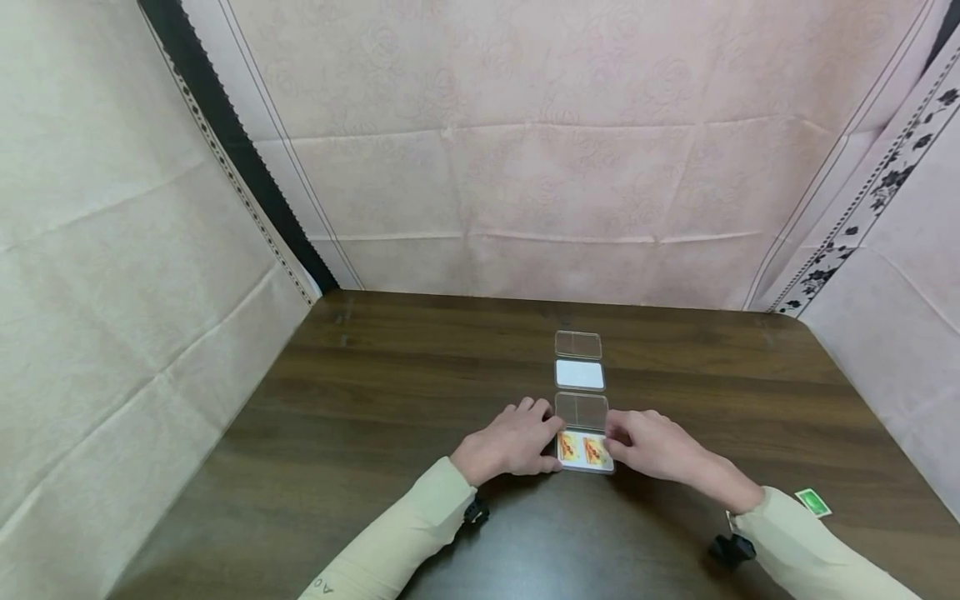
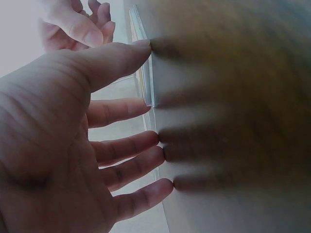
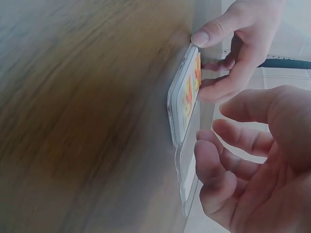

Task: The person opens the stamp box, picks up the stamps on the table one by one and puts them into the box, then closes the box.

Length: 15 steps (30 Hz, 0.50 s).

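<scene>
A flat hinged plastic case lies unfolded on the table, its clear lid (image 1: 581, 411) at the far side and its white near half (image 1: 587, 464) bearing two orange-and-yellow pictures (image 1: 594, 451). Along that half's left side my left hand (image 1: 517, 440) rests, thumb at the near corner and fingers fairly straight, their tips down on the case edge and the tabletop. My right hand (image 1: 654, 444) hovers by the right side of the case with loosely bent fingers. The right wrist view shows nothing between those fingers (image 3: 210, 162).
Beyond lies a second unfolded case with a white half (image 1: 579, 374) and a clear lid (image 1: 577, 344). A small green card with a white border (image 1: 813, 502) lies beside my right sleeve. Pale cloths (image 1: 525, 167) hang behind the dark wooden table (image 1: 420, 350) and at both sides.
</scene>
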{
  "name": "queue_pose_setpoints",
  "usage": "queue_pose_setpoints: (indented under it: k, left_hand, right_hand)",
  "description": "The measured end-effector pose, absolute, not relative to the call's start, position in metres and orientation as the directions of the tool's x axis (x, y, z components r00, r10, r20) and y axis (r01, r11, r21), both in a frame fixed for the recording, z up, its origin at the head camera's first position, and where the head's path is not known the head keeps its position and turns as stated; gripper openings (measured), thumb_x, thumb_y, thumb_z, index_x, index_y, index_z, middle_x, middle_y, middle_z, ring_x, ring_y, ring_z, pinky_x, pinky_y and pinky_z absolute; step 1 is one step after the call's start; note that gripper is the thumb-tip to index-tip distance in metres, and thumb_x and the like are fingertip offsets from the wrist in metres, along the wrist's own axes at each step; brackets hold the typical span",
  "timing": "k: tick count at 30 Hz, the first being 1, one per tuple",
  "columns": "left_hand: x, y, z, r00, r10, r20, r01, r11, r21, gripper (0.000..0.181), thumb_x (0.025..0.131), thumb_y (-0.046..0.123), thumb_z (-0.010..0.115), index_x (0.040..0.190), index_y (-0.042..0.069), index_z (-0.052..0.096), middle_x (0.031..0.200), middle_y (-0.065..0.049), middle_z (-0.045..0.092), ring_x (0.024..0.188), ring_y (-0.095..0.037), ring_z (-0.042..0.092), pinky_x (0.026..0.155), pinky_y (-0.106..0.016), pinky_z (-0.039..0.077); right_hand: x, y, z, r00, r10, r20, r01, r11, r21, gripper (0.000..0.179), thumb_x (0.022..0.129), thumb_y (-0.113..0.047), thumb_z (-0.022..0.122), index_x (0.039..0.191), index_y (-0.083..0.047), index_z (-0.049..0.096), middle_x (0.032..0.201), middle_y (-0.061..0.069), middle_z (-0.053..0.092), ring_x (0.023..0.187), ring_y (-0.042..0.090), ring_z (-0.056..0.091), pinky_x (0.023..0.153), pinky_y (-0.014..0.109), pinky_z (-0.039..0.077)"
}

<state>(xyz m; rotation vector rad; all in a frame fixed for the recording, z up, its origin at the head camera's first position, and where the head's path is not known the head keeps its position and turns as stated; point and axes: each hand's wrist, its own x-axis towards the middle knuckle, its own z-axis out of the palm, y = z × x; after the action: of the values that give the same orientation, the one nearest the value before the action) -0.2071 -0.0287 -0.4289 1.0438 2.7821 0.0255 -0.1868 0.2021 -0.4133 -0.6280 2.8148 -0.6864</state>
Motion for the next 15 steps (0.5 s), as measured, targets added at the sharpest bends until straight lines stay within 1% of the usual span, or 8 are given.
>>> queue_pose_setpoints:
  k: [10, 15]
  left_hand:
    - [-0.206, -0.029, -0.431, -0.74, 0.657, -0.143, 0.654, 0.753, 0.072, 0.056, 0.09, 0.054, 0.064, 0.137, 0.024, 0.053, 0.133, -0.002, 0.05, 0.111, -0.017, 0.045, 0.096, -0.035, 0.043]
    - [-0.206, -0.029, -0.43, -0.74, 0.658, -0.14, 0.654, 0.753, 0.077, 0.056, 0.09, 0.053, 0.064, 0.136, 0.024, 0.054, 0.132, -0.002, 0.05, 0.11, -0.017, 0.045, 0.096, -0.035, 0.043]
  right_hand:
    - [-0.181, 0.22, -0.411, -0.89, -0.453, -0.046, -0.389, 0.807, -0.444, 0.012, 0.091, -0.018, 0.067, 0.083, -0.021, 0.059, 0.065, -0.009, 0.05, 0.055, 0.004, 0.043, 0.05, 0.022, 0.035]
    - [-0.179, 0.233, -0.407, -0.853, -0.519, -0.05, -0.442, 0.77, -0.461, 0.012, 0.091, -0.02, 0.067, 0.083, -0.023, 0.058, 0.067, -0.011, 0.051, 0.057, 0.001, 0.044, 0.051, 0.021, 0.038]
